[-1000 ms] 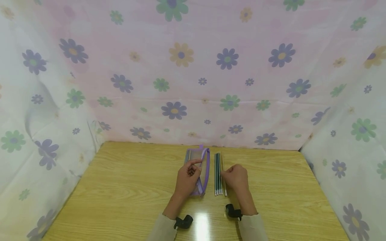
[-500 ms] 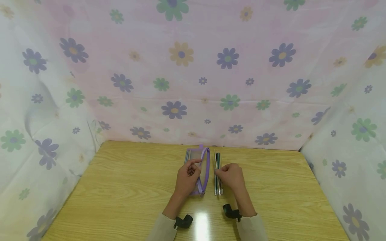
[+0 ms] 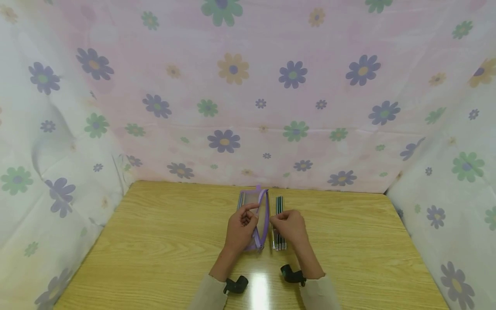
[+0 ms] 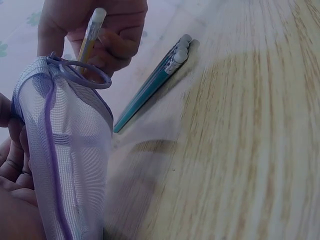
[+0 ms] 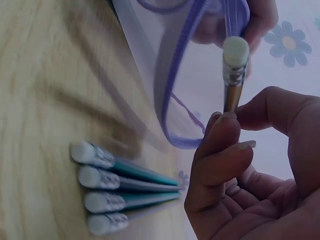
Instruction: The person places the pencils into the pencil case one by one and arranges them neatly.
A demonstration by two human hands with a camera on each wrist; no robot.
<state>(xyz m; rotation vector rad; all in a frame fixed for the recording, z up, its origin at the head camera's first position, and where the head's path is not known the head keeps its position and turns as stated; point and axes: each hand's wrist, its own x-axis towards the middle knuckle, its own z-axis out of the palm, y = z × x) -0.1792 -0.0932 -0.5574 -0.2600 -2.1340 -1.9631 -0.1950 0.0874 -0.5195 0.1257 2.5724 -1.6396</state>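
A mesh pencil case (image 3: 266, 220) with purple trim lies at the middle of the table, its zip side gaping toward the right. My left hand (image 3: 241, 228) grips the case's edge with curled fingers; the left wrist view shows them against the white mesh (image 4: 75, 160). Between thumb and fingers, my right hand (image 3: 291, 227) pinches a golden-yellow pencil (image 5: 233, 92) with a white eraser. That pencil is just right of the case's opening, eraser end toward me. Below the right hand lie several green and dark pencils (image 5: 142, 175), side by side with white erasers.
More pencils (image 3: 241, 200) show at the left side of the mesh case. The wooden table (image 3: 166, 241) ends at a flowered cloth (image 3: 248, 159) behind, with cloth on both sides too. A black wrist camera (image 3: 236, 285) is on the left wrist, another (image 3: 292, 275) on the right.
My right hand has moved left with the yellow pencil, passing over the row of pencils to beside the case's opening. The left hand and the case have stayed almost still.
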